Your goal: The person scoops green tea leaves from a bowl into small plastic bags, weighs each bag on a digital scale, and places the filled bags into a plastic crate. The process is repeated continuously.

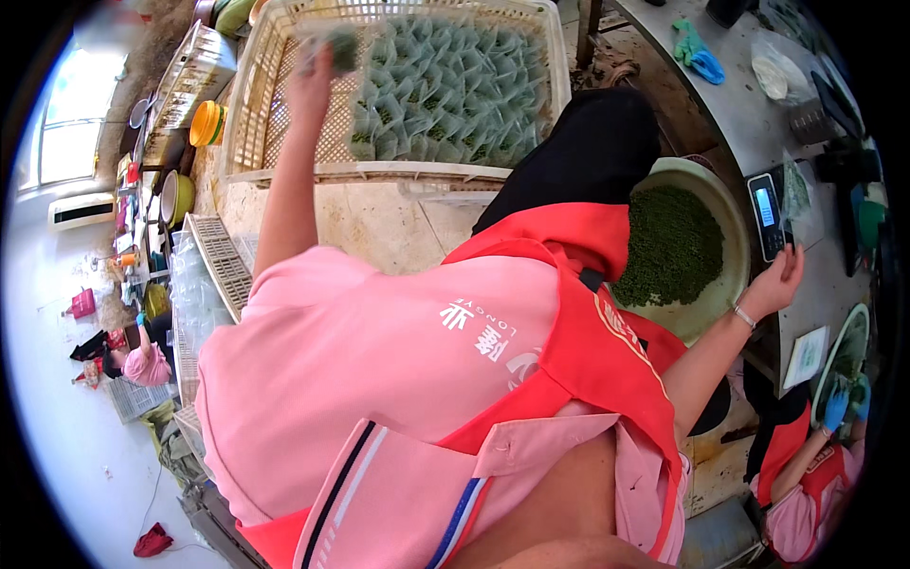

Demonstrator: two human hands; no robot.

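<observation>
At the top left my left hand (314,87) grips a small clear plastic bag with green contents (340,49), blurred by motion. It is over the left part of a cream plastic crate (398,173). Rows of similar filled bags (445,90) stand upright in that crate. My right hand (775,283) is at the front edge of a small digital scale (766,216), fingers loosely bent and no object visible in them. A clear bag with some green in it (796,194) is on or beside the scale. Below the table edge, a round basin (735,213) holds small green pieces (668,242).
The grey table (749,114) curves along the right, with blue-green gloves (699,52) on it. A co-worker in blue gloves (836,406) works at the lower right; another person (144,365) is far left. Slatted crates (223,266) and a yellow bucket (206,123) stand left.
</observation>
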